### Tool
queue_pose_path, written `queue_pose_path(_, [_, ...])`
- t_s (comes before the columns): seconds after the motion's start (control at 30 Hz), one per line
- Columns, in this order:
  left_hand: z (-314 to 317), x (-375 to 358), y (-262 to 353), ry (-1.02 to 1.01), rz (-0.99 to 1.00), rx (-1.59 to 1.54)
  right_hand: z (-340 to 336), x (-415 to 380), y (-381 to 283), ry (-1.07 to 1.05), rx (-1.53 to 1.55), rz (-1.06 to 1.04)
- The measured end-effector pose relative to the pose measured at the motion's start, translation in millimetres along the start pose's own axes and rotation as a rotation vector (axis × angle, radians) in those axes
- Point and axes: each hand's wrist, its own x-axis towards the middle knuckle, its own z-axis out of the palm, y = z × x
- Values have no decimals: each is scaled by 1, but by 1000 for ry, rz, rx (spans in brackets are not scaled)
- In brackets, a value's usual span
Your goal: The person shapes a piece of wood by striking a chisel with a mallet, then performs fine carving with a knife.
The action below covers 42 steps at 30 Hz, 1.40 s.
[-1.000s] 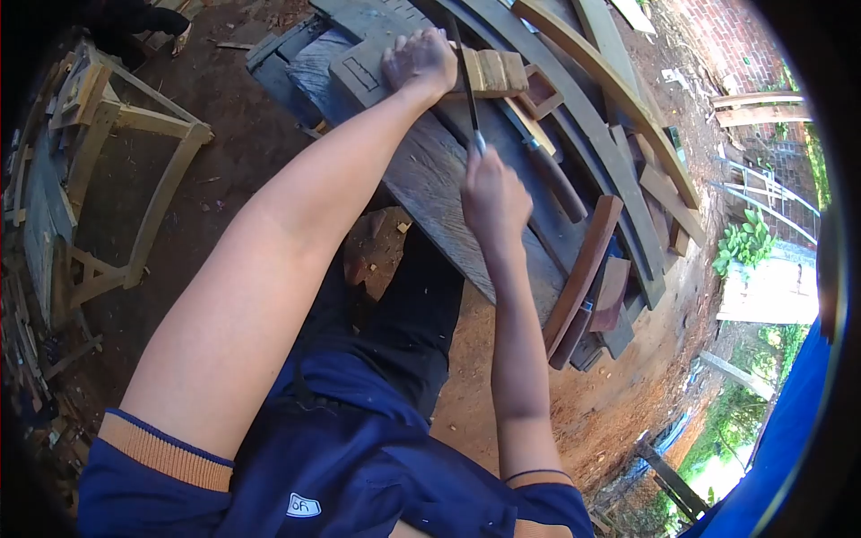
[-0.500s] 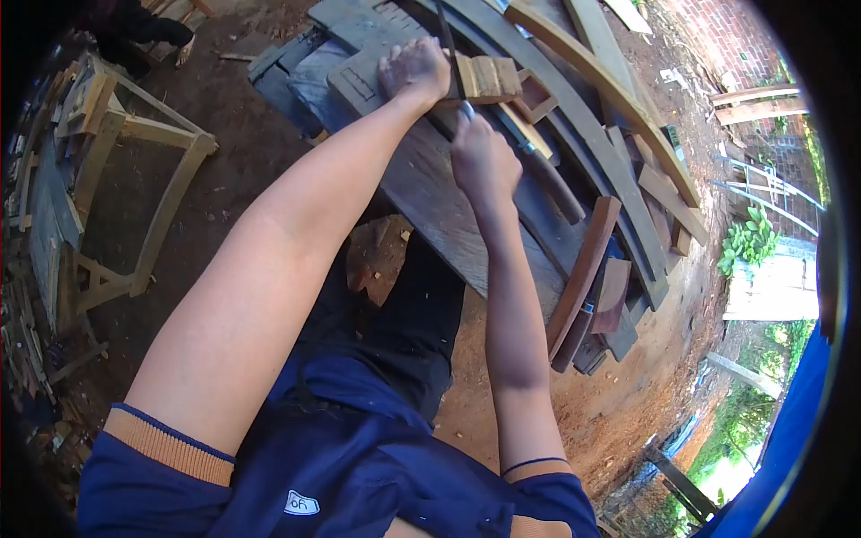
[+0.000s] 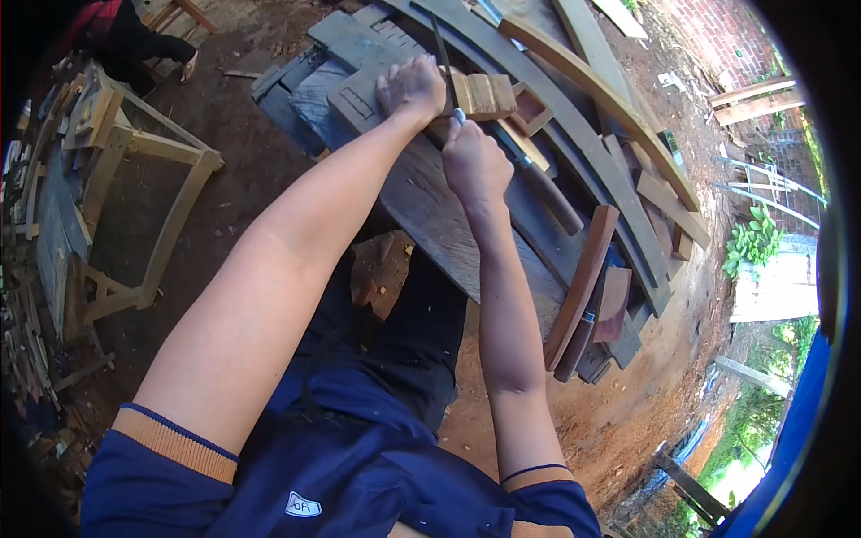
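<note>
My right hand point(image 3: 475, 161) is wrapped round the near end of a long thin dark tool point(image 3: 441, 45), which has a pale metal collar. Its blade lies across a light wooden block point(image 3: 485, 95) with grooves on top. To the left of the blade, my left hand point(image 3: 414, 90) presses on the wood, its fingers bent over it; what they grip is partly hidden. Just right of the block sits a small open wooden box point(image 3: 533, 109). A chisel-like tool with a dark round handle point(image 3: 556, 204) lies below it on the bench point(image 3: 430, 202).
Long curved wooden pieces point(image 3: 619, 99) cover the bench's right side. A red-brown curved piece point(image 3: 583, 287) lies at its near right corner. At left stands a wooden frame point(image 3: 170, 224). A person's leg and foot point(image 3: 188, 67) show at the upper left.
The tool and my right hand have shifted slightly left and toward the bench's near side. The whole view has tilted a little, and more of the other person shows.
</note>
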Motion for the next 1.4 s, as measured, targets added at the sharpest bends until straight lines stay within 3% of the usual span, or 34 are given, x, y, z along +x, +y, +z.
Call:
queue_pose_path(0.23, [1,-6,-1,-26,-11,10,-23,-82,26,-189,-110,72])
queue_pose_path(0.47, [-2,-4,1,-34,-24,-3,-3,9,-3,-25,-35,-9])
queue_pose_path(0.63, [-2,-6,0,11,7,12,-14,-61,23,-114,-106,36])
queue_pose_path(0.87, [-2,-5,-2,-7,33,16,0,3,1,-25,-72,-15])
queue_pose_path(1.13, [-2,-6,-2,-20,7,-9,-13,-58,13,-161,-149,78])
queue_pose_path(1.33, [-2,-5,1,-27,3,-16,9,7,24,58,96,-72])
queue_pose_path(1.37, [0,-5,1,-24,-10,-21,1,17,38,-152,544,-33])
queue_pose_path(1.4, [0,-4,0,-20,-25,-19,-24,8,36,-63,705,-41])
